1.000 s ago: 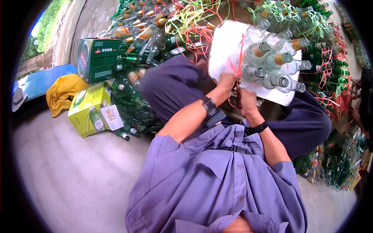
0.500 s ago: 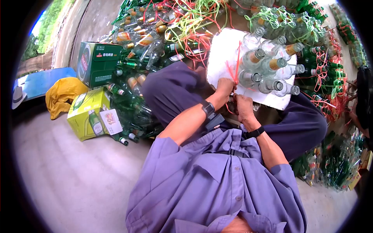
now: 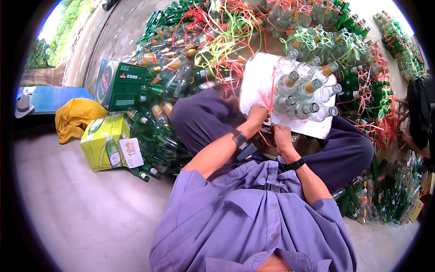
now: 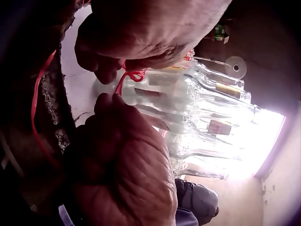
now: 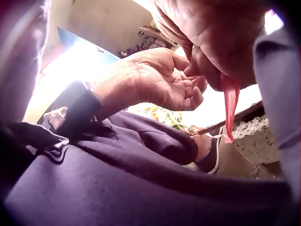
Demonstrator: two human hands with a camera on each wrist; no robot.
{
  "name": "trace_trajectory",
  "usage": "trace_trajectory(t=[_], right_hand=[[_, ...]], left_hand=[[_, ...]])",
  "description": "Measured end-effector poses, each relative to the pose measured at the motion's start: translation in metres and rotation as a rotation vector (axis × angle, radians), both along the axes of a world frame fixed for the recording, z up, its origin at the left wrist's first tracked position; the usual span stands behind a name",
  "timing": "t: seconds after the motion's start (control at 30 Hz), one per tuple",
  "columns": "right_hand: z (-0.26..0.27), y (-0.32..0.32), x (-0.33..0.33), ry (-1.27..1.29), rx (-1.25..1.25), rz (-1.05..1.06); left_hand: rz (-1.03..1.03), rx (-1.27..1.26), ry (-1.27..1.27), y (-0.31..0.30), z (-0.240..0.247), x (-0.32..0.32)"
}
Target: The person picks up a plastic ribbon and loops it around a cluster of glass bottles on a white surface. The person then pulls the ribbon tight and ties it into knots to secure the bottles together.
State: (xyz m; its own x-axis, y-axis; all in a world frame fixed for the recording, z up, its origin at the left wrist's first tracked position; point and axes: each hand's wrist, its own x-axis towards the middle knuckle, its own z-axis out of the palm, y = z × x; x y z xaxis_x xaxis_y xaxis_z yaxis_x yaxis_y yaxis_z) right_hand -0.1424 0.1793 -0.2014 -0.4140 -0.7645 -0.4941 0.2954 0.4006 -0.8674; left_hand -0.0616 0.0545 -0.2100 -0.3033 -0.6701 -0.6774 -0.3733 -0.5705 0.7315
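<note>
Red plastic strap (image 5: 230, 103), held between two hands beside clear glass bottles (image 3: 310, 86)

Red plastic strap: running along the near-left side of the bottles, one strip hanging below the right hand. A looped knot (image 4: 135, 75) is showing close to the bottles in the left wrist view.

Left hand (image 3: 258, 114): pinching the strap with curled fingers; its wrist is wearing a dark watch-like device (image 3: 239, 137).

Right hand (image 3: 282, 137): gripping the strap between thumb and curled fingers, just beside the left; its wrist is wearing a black band (image 3: 295, 164).

Clear glass bottles: standing close together, some bearing orange-gold neck labels, on a white-topped slab (image 3: 255, 81) with a rough grey edge. The slab is lying between the person's knees.

Person: sitting in a purple-blue shirt (image 3: 249, 217) and dark trousers (image 3: 195, 115).

To the person's left: green bottles (image 3: 163, 152) lying heaped; a yellow-green carton (image 3: 102, 147) tilting beside them; a dark green carton (image 3: 129, 88) and a yellow cloth (image 3: 78, 115) resting near it.

Ahead: red and green straps (image 3: 231, 38) lying tangled over more bottles.

Ahead to the right: strapped bottle bundles (image 3: 321, 41) standing in rows.
</note>
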Motion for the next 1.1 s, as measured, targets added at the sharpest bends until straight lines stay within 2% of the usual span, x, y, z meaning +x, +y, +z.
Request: trace_trajectory(t=[0.03,0.07,0.13,0.17,0.2,0.27,0.3,0.4,0.47,0.53,0.6,0.7,0.73,0.8,0.87,0.93,1.1], right_hand=[[-0.005,0.002,-0.001,0.147,-0.090,0.048],[0.001,0.001,-0.005,0.148,-0.094,0.046],[0.027,0.001,-0.013,0.273,-0.008,0.232],[0.035,0.002,-0.013,0.271,-0.010,0.228],[0.043,0.002,-0.013,0.194,-0.005,0.220],[0.061,0.003,-0.016,0.116,-0.006,0.198],[0.071,0.005,-0.018,0.145,-0.001,0.271],[0.097,0.011,-0.023,0.208,-0.003,0.381],[0.118,0.014,-0.025,0.277,-0.017,0.466],[0.143,0.016,-0.030,0.297,-0.058,0.455],[0.153,0.018,-0.035,0.244,-0.105,0.385],[0.157,0.021,-0.043,0.219,-0.124,0.292],[0.157,0.022,-0.046,0.207,-0.132,0.250],[0.143,0.028,-0.051,0.222,-0.149,0.216],[0.129,0.036,-0.055,0.229,-0.176,0.198],[0.113,0.042,-0.056,0.225,-0.171,0.190],[0.106,0.036,-0.051,0.204,-0.093,0.120]], left_hand=[[-0.046,-0.118,-0.097,0.002,-0.002,0.003],[-0.047,-0.122,-0.095,0.005,0.009,0.005],[-0.247,-0.627,-0.182,0.016,0.047,0.011],[-0.270,-0.678,-0.063,0.020,0.055,0.014],[-0.277,-0.681,-0.062,0.023,0.062,0.019],[-0.606,-0.901,0.087,0.026,0.079,0.030],[-0.702,-0.933,0.119,0.027,0.087,0.034],[-0.831,-1.007,0.169,0.021,0.086,0.042],[-0.831,-1.021,0.149,0.015,0.088,0.042],[-0.631,-0.949,0.190,0.009,0.091,0.041],[-0.594,-0.938,0.199,0.000,0.097,0.040],[-0.347,-0.401,0.368,-0.010,0.110,0.041],[-0.351,-0.401,0.367,-0.015,0.109,0.042],[-0.241,-0.262,0.573,-0.024,0.111,0.041],[-0.179,-0.254,0.579,-0.030,0.116,0.040],[0.017,-0.077,0.747,-0.033,0.120,0.037],[-0.065,-0.105,0.787,-0.024,0.126,0.027]])
